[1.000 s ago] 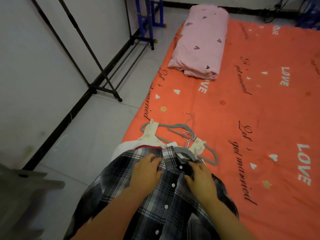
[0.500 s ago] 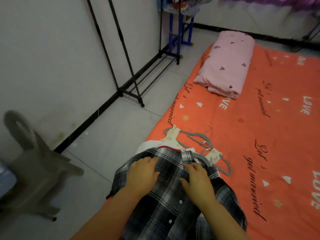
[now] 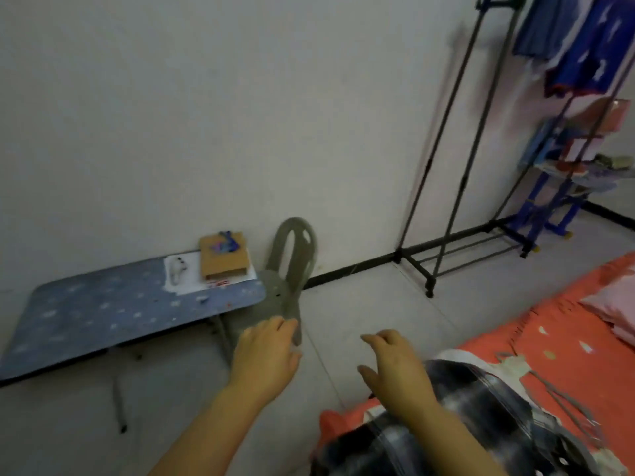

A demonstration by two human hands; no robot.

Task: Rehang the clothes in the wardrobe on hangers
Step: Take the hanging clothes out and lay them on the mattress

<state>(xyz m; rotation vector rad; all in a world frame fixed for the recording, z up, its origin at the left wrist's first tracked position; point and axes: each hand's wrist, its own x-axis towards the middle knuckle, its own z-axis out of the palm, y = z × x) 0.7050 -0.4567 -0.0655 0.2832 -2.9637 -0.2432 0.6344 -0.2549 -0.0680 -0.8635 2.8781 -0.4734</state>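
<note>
Inspecting the work area: the plaid shirt point(image 3: 481, 417) lies spread on the near corner of the orange bedding point(image 3: 567, 338), partly over a white garment point(image 3: 457, 356). Grey hangers point(image 3: 563, 403) lie just beside it on the bedding. Motion blur hides whether 1 of them is seated in the shirt's collar.

Hands: the left hand point(image 3: 266, 357) hovers over the floor, fingers loosely extended, holding nothing. Its fingertips overlap the grey chair point(image 3: 292, 269) in view, and contact cannot be confirmed. The right hand point(image 3: 395, 367) hangs just above the shirt's near edge, fingers relaxed and slightly spread, empty.

Handling assessment: the shirt looks to be light, limp cloth that will sag and slide if lifted by 1 point. Best hold is at the collar or both shoulders, or at the hanger's neck if 1 is already fitted. The hangers appear thin, stiff and light, and their hooks lie close enough together to snag.

Destination: the black garment rack point(image 3: 443, 173) stands against the wall, well apart from the shirt, with blue clothes point(image 3: 580, 46) hanging at its far end.
</note>
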